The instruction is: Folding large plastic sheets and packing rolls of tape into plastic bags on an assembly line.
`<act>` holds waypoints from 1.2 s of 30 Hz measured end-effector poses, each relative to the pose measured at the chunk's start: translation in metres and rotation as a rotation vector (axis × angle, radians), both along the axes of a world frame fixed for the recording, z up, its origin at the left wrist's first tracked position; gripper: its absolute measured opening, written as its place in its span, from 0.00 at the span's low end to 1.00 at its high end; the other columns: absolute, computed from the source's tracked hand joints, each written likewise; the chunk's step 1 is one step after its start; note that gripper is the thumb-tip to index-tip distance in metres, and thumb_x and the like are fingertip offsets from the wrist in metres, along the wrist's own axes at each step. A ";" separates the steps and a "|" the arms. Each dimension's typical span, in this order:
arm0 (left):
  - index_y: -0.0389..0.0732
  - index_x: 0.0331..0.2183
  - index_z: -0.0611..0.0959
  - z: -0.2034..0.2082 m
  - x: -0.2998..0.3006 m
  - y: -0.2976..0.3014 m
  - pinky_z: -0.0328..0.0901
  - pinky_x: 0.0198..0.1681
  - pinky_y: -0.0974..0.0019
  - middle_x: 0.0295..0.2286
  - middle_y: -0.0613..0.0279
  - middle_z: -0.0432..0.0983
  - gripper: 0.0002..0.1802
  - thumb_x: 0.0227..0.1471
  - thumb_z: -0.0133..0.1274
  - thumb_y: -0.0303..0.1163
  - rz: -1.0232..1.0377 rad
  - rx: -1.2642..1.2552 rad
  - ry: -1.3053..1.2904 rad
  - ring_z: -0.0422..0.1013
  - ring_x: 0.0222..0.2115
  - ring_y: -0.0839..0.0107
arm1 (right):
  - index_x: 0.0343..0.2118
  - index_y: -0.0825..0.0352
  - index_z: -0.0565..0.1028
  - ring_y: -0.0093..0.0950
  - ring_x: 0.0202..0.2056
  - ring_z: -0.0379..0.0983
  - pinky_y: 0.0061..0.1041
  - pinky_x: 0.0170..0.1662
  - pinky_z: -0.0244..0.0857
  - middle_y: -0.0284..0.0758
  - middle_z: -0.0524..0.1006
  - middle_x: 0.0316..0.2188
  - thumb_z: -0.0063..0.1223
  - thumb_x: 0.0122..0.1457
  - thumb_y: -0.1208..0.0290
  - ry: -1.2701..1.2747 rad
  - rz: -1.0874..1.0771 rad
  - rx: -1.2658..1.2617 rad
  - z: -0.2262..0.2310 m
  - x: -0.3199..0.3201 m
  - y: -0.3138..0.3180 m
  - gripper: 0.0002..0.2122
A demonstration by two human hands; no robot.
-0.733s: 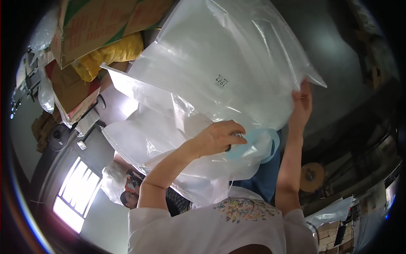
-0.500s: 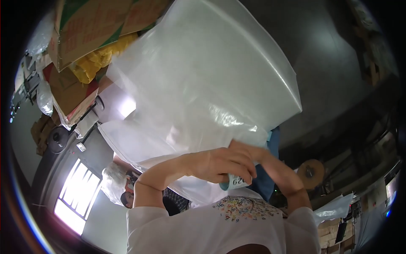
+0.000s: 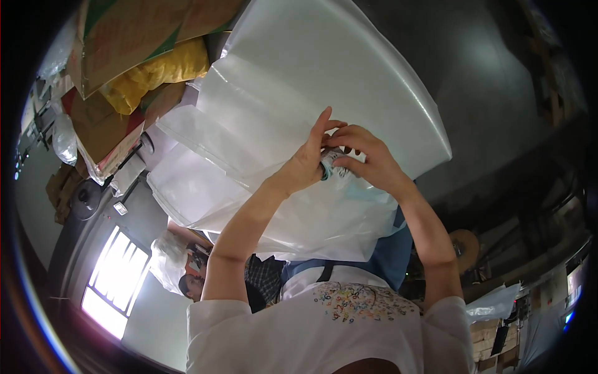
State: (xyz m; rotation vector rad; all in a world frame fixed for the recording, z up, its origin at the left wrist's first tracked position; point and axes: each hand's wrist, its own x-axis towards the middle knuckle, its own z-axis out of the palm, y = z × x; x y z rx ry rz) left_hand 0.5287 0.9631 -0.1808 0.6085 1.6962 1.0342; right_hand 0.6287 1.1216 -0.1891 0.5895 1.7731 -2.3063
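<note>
A large sheet of translucent plastic film (image 3: 299, 81) spreads before me, its near part creased and folded over my lap. Above it, my left hand (image 3: 306, 156) is curled round a small roll of printed labels (image 3: 328, 167), with one finger sticking up. The roll is white with dark print and teal edges, and is partly hidden by my fingers. Meeting it from the other side, my right hand (image 3: 372, 159) has its thumb and bent fingers on the roll. A pale teal patch shows on the film under my right wrist.
Cardboard boxes (image 3: 137, 43) and a yellow plastic bag (image 3: 159, 73) are stacked at the far left. Another person (image 3: 194, 285) is at the lower left, by a clear plastic bundle (image 3: 168, 265). A brown round reel (image 3: 464, 249) stands on the right.
Both hands have moved up and away from my body with the label roll. My right hand has come round onto the roll. The near film has sunk and folded, uncovering my blue lap.
</note>
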 end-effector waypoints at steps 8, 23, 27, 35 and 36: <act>0.49 0.60 0.41 -0.007 -0.005 -0.003 0.65 0.41 0.65 0.50 0.52 0.59 0.54 0.32 0.34 0.04 0.053 0.006 -0.211 0.65 0.29 0.68 | 0.38 0.63 0.77 0.26 0.38 0.68 0.24 0.39 0.63 0.29 0.75 0.36 0.62 0.42 0.76 0.092 0.148 0.285 -0.009 0.006 -0.014 0.16; 0.44 0.37 0.78 -0.032 0.006 -0.047 0.47 0.59 0.52 0.37 0.55 0.73 0.15 0.43 0.49 0.26 -0.773 -0.270 0.746 0.69 0.40 0.57 | 0.25 0.67 0.73 0.27 0.26 0.68 0.25 0.34 0.62 0.35 0.75 0.23 0.60 0.43 0.76 -0.276 -0.456 0.351 -0.017 -0.023 0.015 0.07; 0.43 0.35 0.78 0.003 0.008 -0.031 0.50 0.58 0.53 0.30 0.58 0.74 0.14 0.41 0.50 0.26 -0.805 -0.321 0.596 0.69 0.39 0.57 | 0.26 0.68 0.74 0.27 0.25 0.68 0.26 0.31 0.62 0.36 0.74 0.22 0.61 0.44 0.72 -0.378 -0.238 0.262 -0.066 -0.039 -0.015 0.09; 0.39 0.34 0.78 -0.006 0.013 -0.029 0.54 0.55 0.52 0.27 0.53 0.74 0.13 0.41 0.49 0.27 -0.869 -0.294 0.676 0.70 0.37 0.52 | 0.35 0.60 0.71 0.32 0.31 0.70 0.29 0.35 0.62 0.33 0.72 0.32 0.58 0.45 0.68 -0.204 -0.026 1.267 -0.130 -0.042 -0.085 0.13; 0.39 0.34 0.78 -0.002 0.012 -0.032 0.54 0.55 0.52 0.27 0.53 0.74 0.13 0.41 0.49 0.27 -0.850 -0.322 0.682 0.70 0.37 0.52 | 0.35 0.60 0.71 0.32 0.31 0.70 0.29 0.35 0.62 0.33 0.72 0.32 0.58 0.45 0.68 -0.174 -0.016 1.254 -0.122 -0.045 -0.086 0.13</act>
